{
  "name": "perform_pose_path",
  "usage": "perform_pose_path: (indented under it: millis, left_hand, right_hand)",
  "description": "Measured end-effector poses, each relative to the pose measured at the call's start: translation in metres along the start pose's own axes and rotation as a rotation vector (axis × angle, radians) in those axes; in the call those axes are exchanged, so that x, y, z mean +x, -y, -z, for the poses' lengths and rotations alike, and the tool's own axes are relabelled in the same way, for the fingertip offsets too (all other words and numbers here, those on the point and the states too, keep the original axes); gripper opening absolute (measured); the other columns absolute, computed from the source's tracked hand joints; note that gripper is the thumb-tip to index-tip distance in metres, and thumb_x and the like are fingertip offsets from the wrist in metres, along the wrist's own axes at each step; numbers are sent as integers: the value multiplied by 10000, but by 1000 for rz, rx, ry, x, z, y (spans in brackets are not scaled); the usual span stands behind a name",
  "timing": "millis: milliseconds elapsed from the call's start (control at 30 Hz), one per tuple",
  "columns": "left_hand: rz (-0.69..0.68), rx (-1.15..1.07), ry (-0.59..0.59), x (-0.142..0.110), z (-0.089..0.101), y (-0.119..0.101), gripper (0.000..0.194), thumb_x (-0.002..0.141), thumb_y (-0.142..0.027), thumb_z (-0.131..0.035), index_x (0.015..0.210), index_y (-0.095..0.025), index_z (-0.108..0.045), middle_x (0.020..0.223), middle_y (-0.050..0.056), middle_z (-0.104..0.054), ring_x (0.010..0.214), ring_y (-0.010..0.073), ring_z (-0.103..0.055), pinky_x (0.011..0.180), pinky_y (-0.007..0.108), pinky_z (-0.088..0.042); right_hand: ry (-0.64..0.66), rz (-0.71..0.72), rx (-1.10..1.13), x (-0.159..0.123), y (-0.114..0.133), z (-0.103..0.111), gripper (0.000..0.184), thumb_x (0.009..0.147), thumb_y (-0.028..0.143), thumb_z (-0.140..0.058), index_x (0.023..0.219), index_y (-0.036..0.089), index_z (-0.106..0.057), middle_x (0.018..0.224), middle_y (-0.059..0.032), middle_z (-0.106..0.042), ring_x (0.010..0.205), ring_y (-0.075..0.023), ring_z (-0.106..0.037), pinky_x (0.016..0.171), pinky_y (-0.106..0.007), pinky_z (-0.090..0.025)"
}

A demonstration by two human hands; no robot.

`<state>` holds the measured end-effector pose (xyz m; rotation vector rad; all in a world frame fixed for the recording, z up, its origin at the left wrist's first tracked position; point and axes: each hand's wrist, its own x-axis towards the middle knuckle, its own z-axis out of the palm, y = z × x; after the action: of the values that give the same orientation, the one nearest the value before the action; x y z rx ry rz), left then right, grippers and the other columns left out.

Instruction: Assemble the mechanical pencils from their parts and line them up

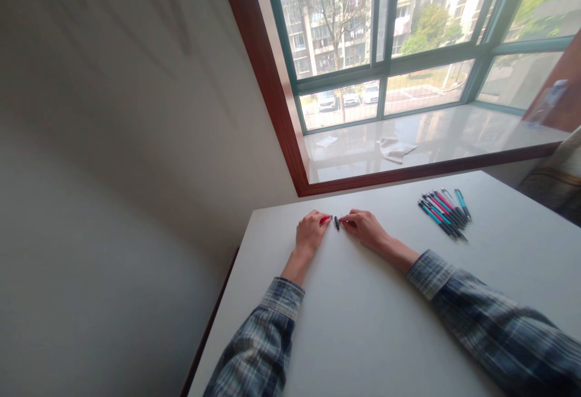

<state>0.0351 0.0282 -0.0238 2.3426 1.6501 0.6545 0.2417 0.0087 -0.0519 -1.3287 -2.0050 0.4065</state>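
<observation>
At the far-left corner of a white rectangular tabletop [376, 324], both bare hands work close together, with the grey plastered wall [113, 143] beyond the table's left edge. Bare table stretches behind the hands on the near side and to the right; the far edge lies just beyond the fingertips. The left hand [311, 233] is pinched closed on a short red pen barrel [324, 219], its long axis roughly level and its end pointing right. The right hand [365, 230] is pinched closed on a slim pen part [342, 221], too small to read, pointing left. Between them, just beside both, sits a small black pen piece [336, 223], its long axis running near to far; whether it touches either part cannot be told. Well to the right lies a tight bundle of black, pink and blue retractable pens [442, 215], angled diagonally, clear of both hands. Plaid flannel sleeves [490, 318] cover both forearms. Beyond the table, a glossy window sill [436, 137] carries a crumpled white cloth [394, 149] and a paper slip [327, 141].
</observation>
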Motion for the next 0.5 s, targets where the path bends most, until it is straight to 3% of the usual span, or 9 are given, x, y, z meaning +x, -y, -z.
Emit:
perform_pose_path:
  millis: [367,500]
  left_hand:
    - [6,-10,-8,3,-2,-1,243,999,-336,-602,1176,-304,-766,1152,15,-744,1014,192,-692,874,272,-495]
    - [13,6,-7,4,-4,-1,224,1004,-349,-598,1124,-314,-783,1132,9,-744,998,183,-691,853,263,-496]
  right_hand:
    - [-15,30,-33,1,-3,-2,277,972,150,-586,1067,250,-827,846,-38,-694,740,-163,-647,742,-256,-461]
    - [-29,30,-33,1,-5,-2,283,973,142,-586,1072,254,-825,834,-30,-683,725,-153,-635,722,-243,-449]
